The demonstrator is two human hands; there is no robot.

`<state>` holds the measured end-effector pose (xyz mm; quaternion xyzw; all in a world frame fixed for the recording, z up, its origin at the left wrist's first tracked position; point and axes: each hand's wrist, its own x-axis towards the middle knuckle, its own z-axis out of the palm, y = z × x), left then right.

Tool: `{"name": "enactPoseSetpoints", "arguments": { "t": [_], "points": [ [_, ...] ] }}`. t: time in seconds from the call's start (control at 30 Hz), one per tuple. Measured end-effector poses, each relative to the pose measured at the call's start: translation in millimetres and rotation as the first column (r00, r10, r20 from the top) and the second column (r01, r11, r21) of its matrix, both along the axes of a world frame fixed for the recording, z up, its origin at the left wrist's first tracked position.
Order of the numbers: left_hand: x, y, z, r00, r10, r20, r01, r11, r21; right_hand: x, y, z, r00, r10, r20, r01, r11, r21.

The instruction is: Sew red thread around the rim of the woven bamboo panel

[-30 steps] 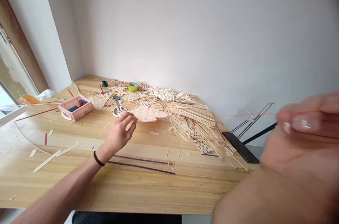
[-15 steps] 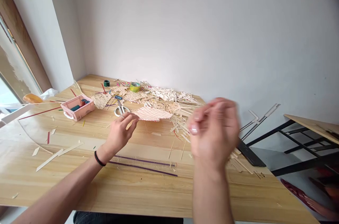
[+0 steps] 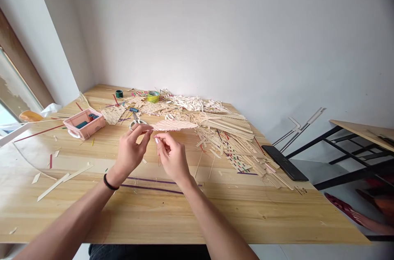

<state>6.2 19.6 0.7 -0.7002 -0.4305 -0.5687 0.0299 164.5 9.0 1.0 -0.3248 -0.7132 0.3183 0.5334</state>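
Observation:
My left hand (image 3: 131,149) pinches the near left edge of a thin pinkish-white woven piece (image 3: 175,125), which juts out above the table and tilts away from me. Close beside it, my right hand (image 3: 174,158) has thumb and index finger pressed together just below that edge. Whatever is in this pinch is too small to make out. White-handled scissors (image 3: 137,122) lie behind my left hand, partly covered by it. A blue thread spool (image 3: 134,110) is at the scissors. Under my wrists, purple strips (image 3: 154,188) lie on the tabletop.
On the left stands a pink basket (image 3: 84,124) with spools in it. Loose pale strips (image 3: 227,124) are heaped along the back and right, near a yellow tape roll (image 3: 153,96) and a dark green roll (image 3: 119,94). A flat black object (image 3: 285,163) lies at the right edge.
My right hand has come down and left from its raised place, to the woven piece's edge beside my left hand. My left hand keeps its pinch. The view has shifted slightly.

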Motion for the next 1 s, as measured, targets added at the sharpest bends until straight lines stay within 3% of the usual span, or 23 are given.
{"name": "enactPoseSetpoints", "arguments": {
  "t": [1.0],
  "points": [
    [5.3,-6.8,2.0,0.999,-0.042,-0.013,0.042,0.999,-0.024,-5.8,-1.0,-7.0,0.991,-0.115,0.063,0.115,0.993,-0.007]
  ]
}}
